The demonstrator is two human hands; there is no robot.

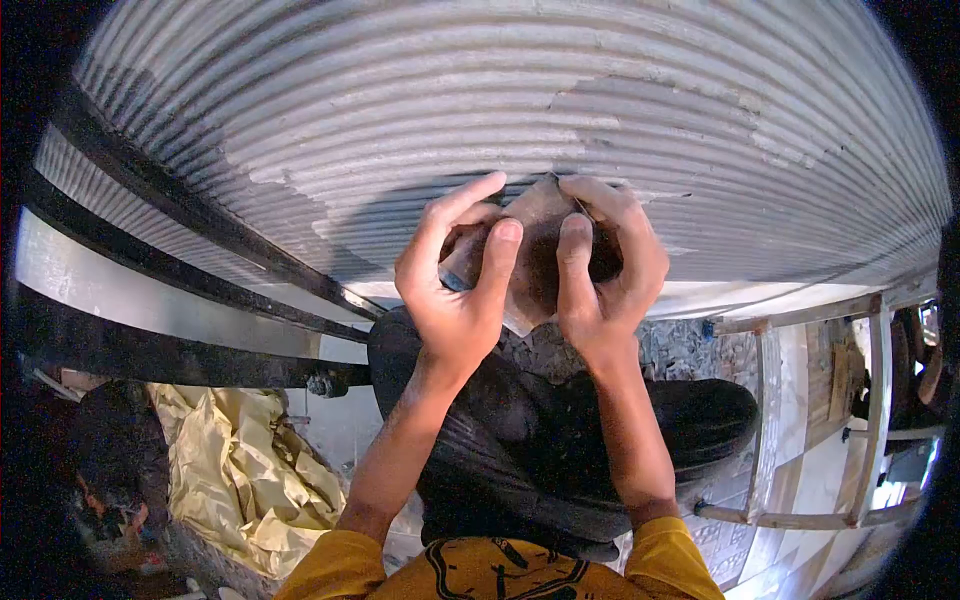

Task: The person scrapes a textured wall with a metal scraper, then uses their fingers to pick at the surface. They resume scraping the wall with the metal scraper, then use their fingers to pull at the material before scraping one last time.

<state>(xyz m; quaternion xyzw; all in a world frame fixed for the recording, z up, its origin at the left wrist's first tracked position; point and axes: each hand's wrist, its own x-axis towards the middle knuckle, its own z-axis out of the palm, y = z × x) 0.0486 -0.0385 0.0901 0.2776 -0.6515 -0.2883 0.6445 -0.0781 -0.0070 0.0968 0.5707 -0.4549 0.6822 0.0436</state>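
Observation:
Between my two hands is a thin, dusty brown sheet of sandpaper [540,215], its corners showing at the top and bottom. My left hand [462,255] curls around its left side, thumb over the near face. On the right side, my right hand [612,255] grips in the same way, with the thumb pressed on the sheet. Most of the far side is hidden by my fingers. Just beyond both hands is a grey corrugated metal surface [420,110] with uneven darker and lighter patches.
Dark metal bars [190,215] run along the left. Crumpled gold sheeting [240,465] lies at lower left. A ladder-like metal frame [768,410] stands on the right over patterned tiles. My bent legs [520,430] are below my hands, with flaky debris [690,350] on the floor.

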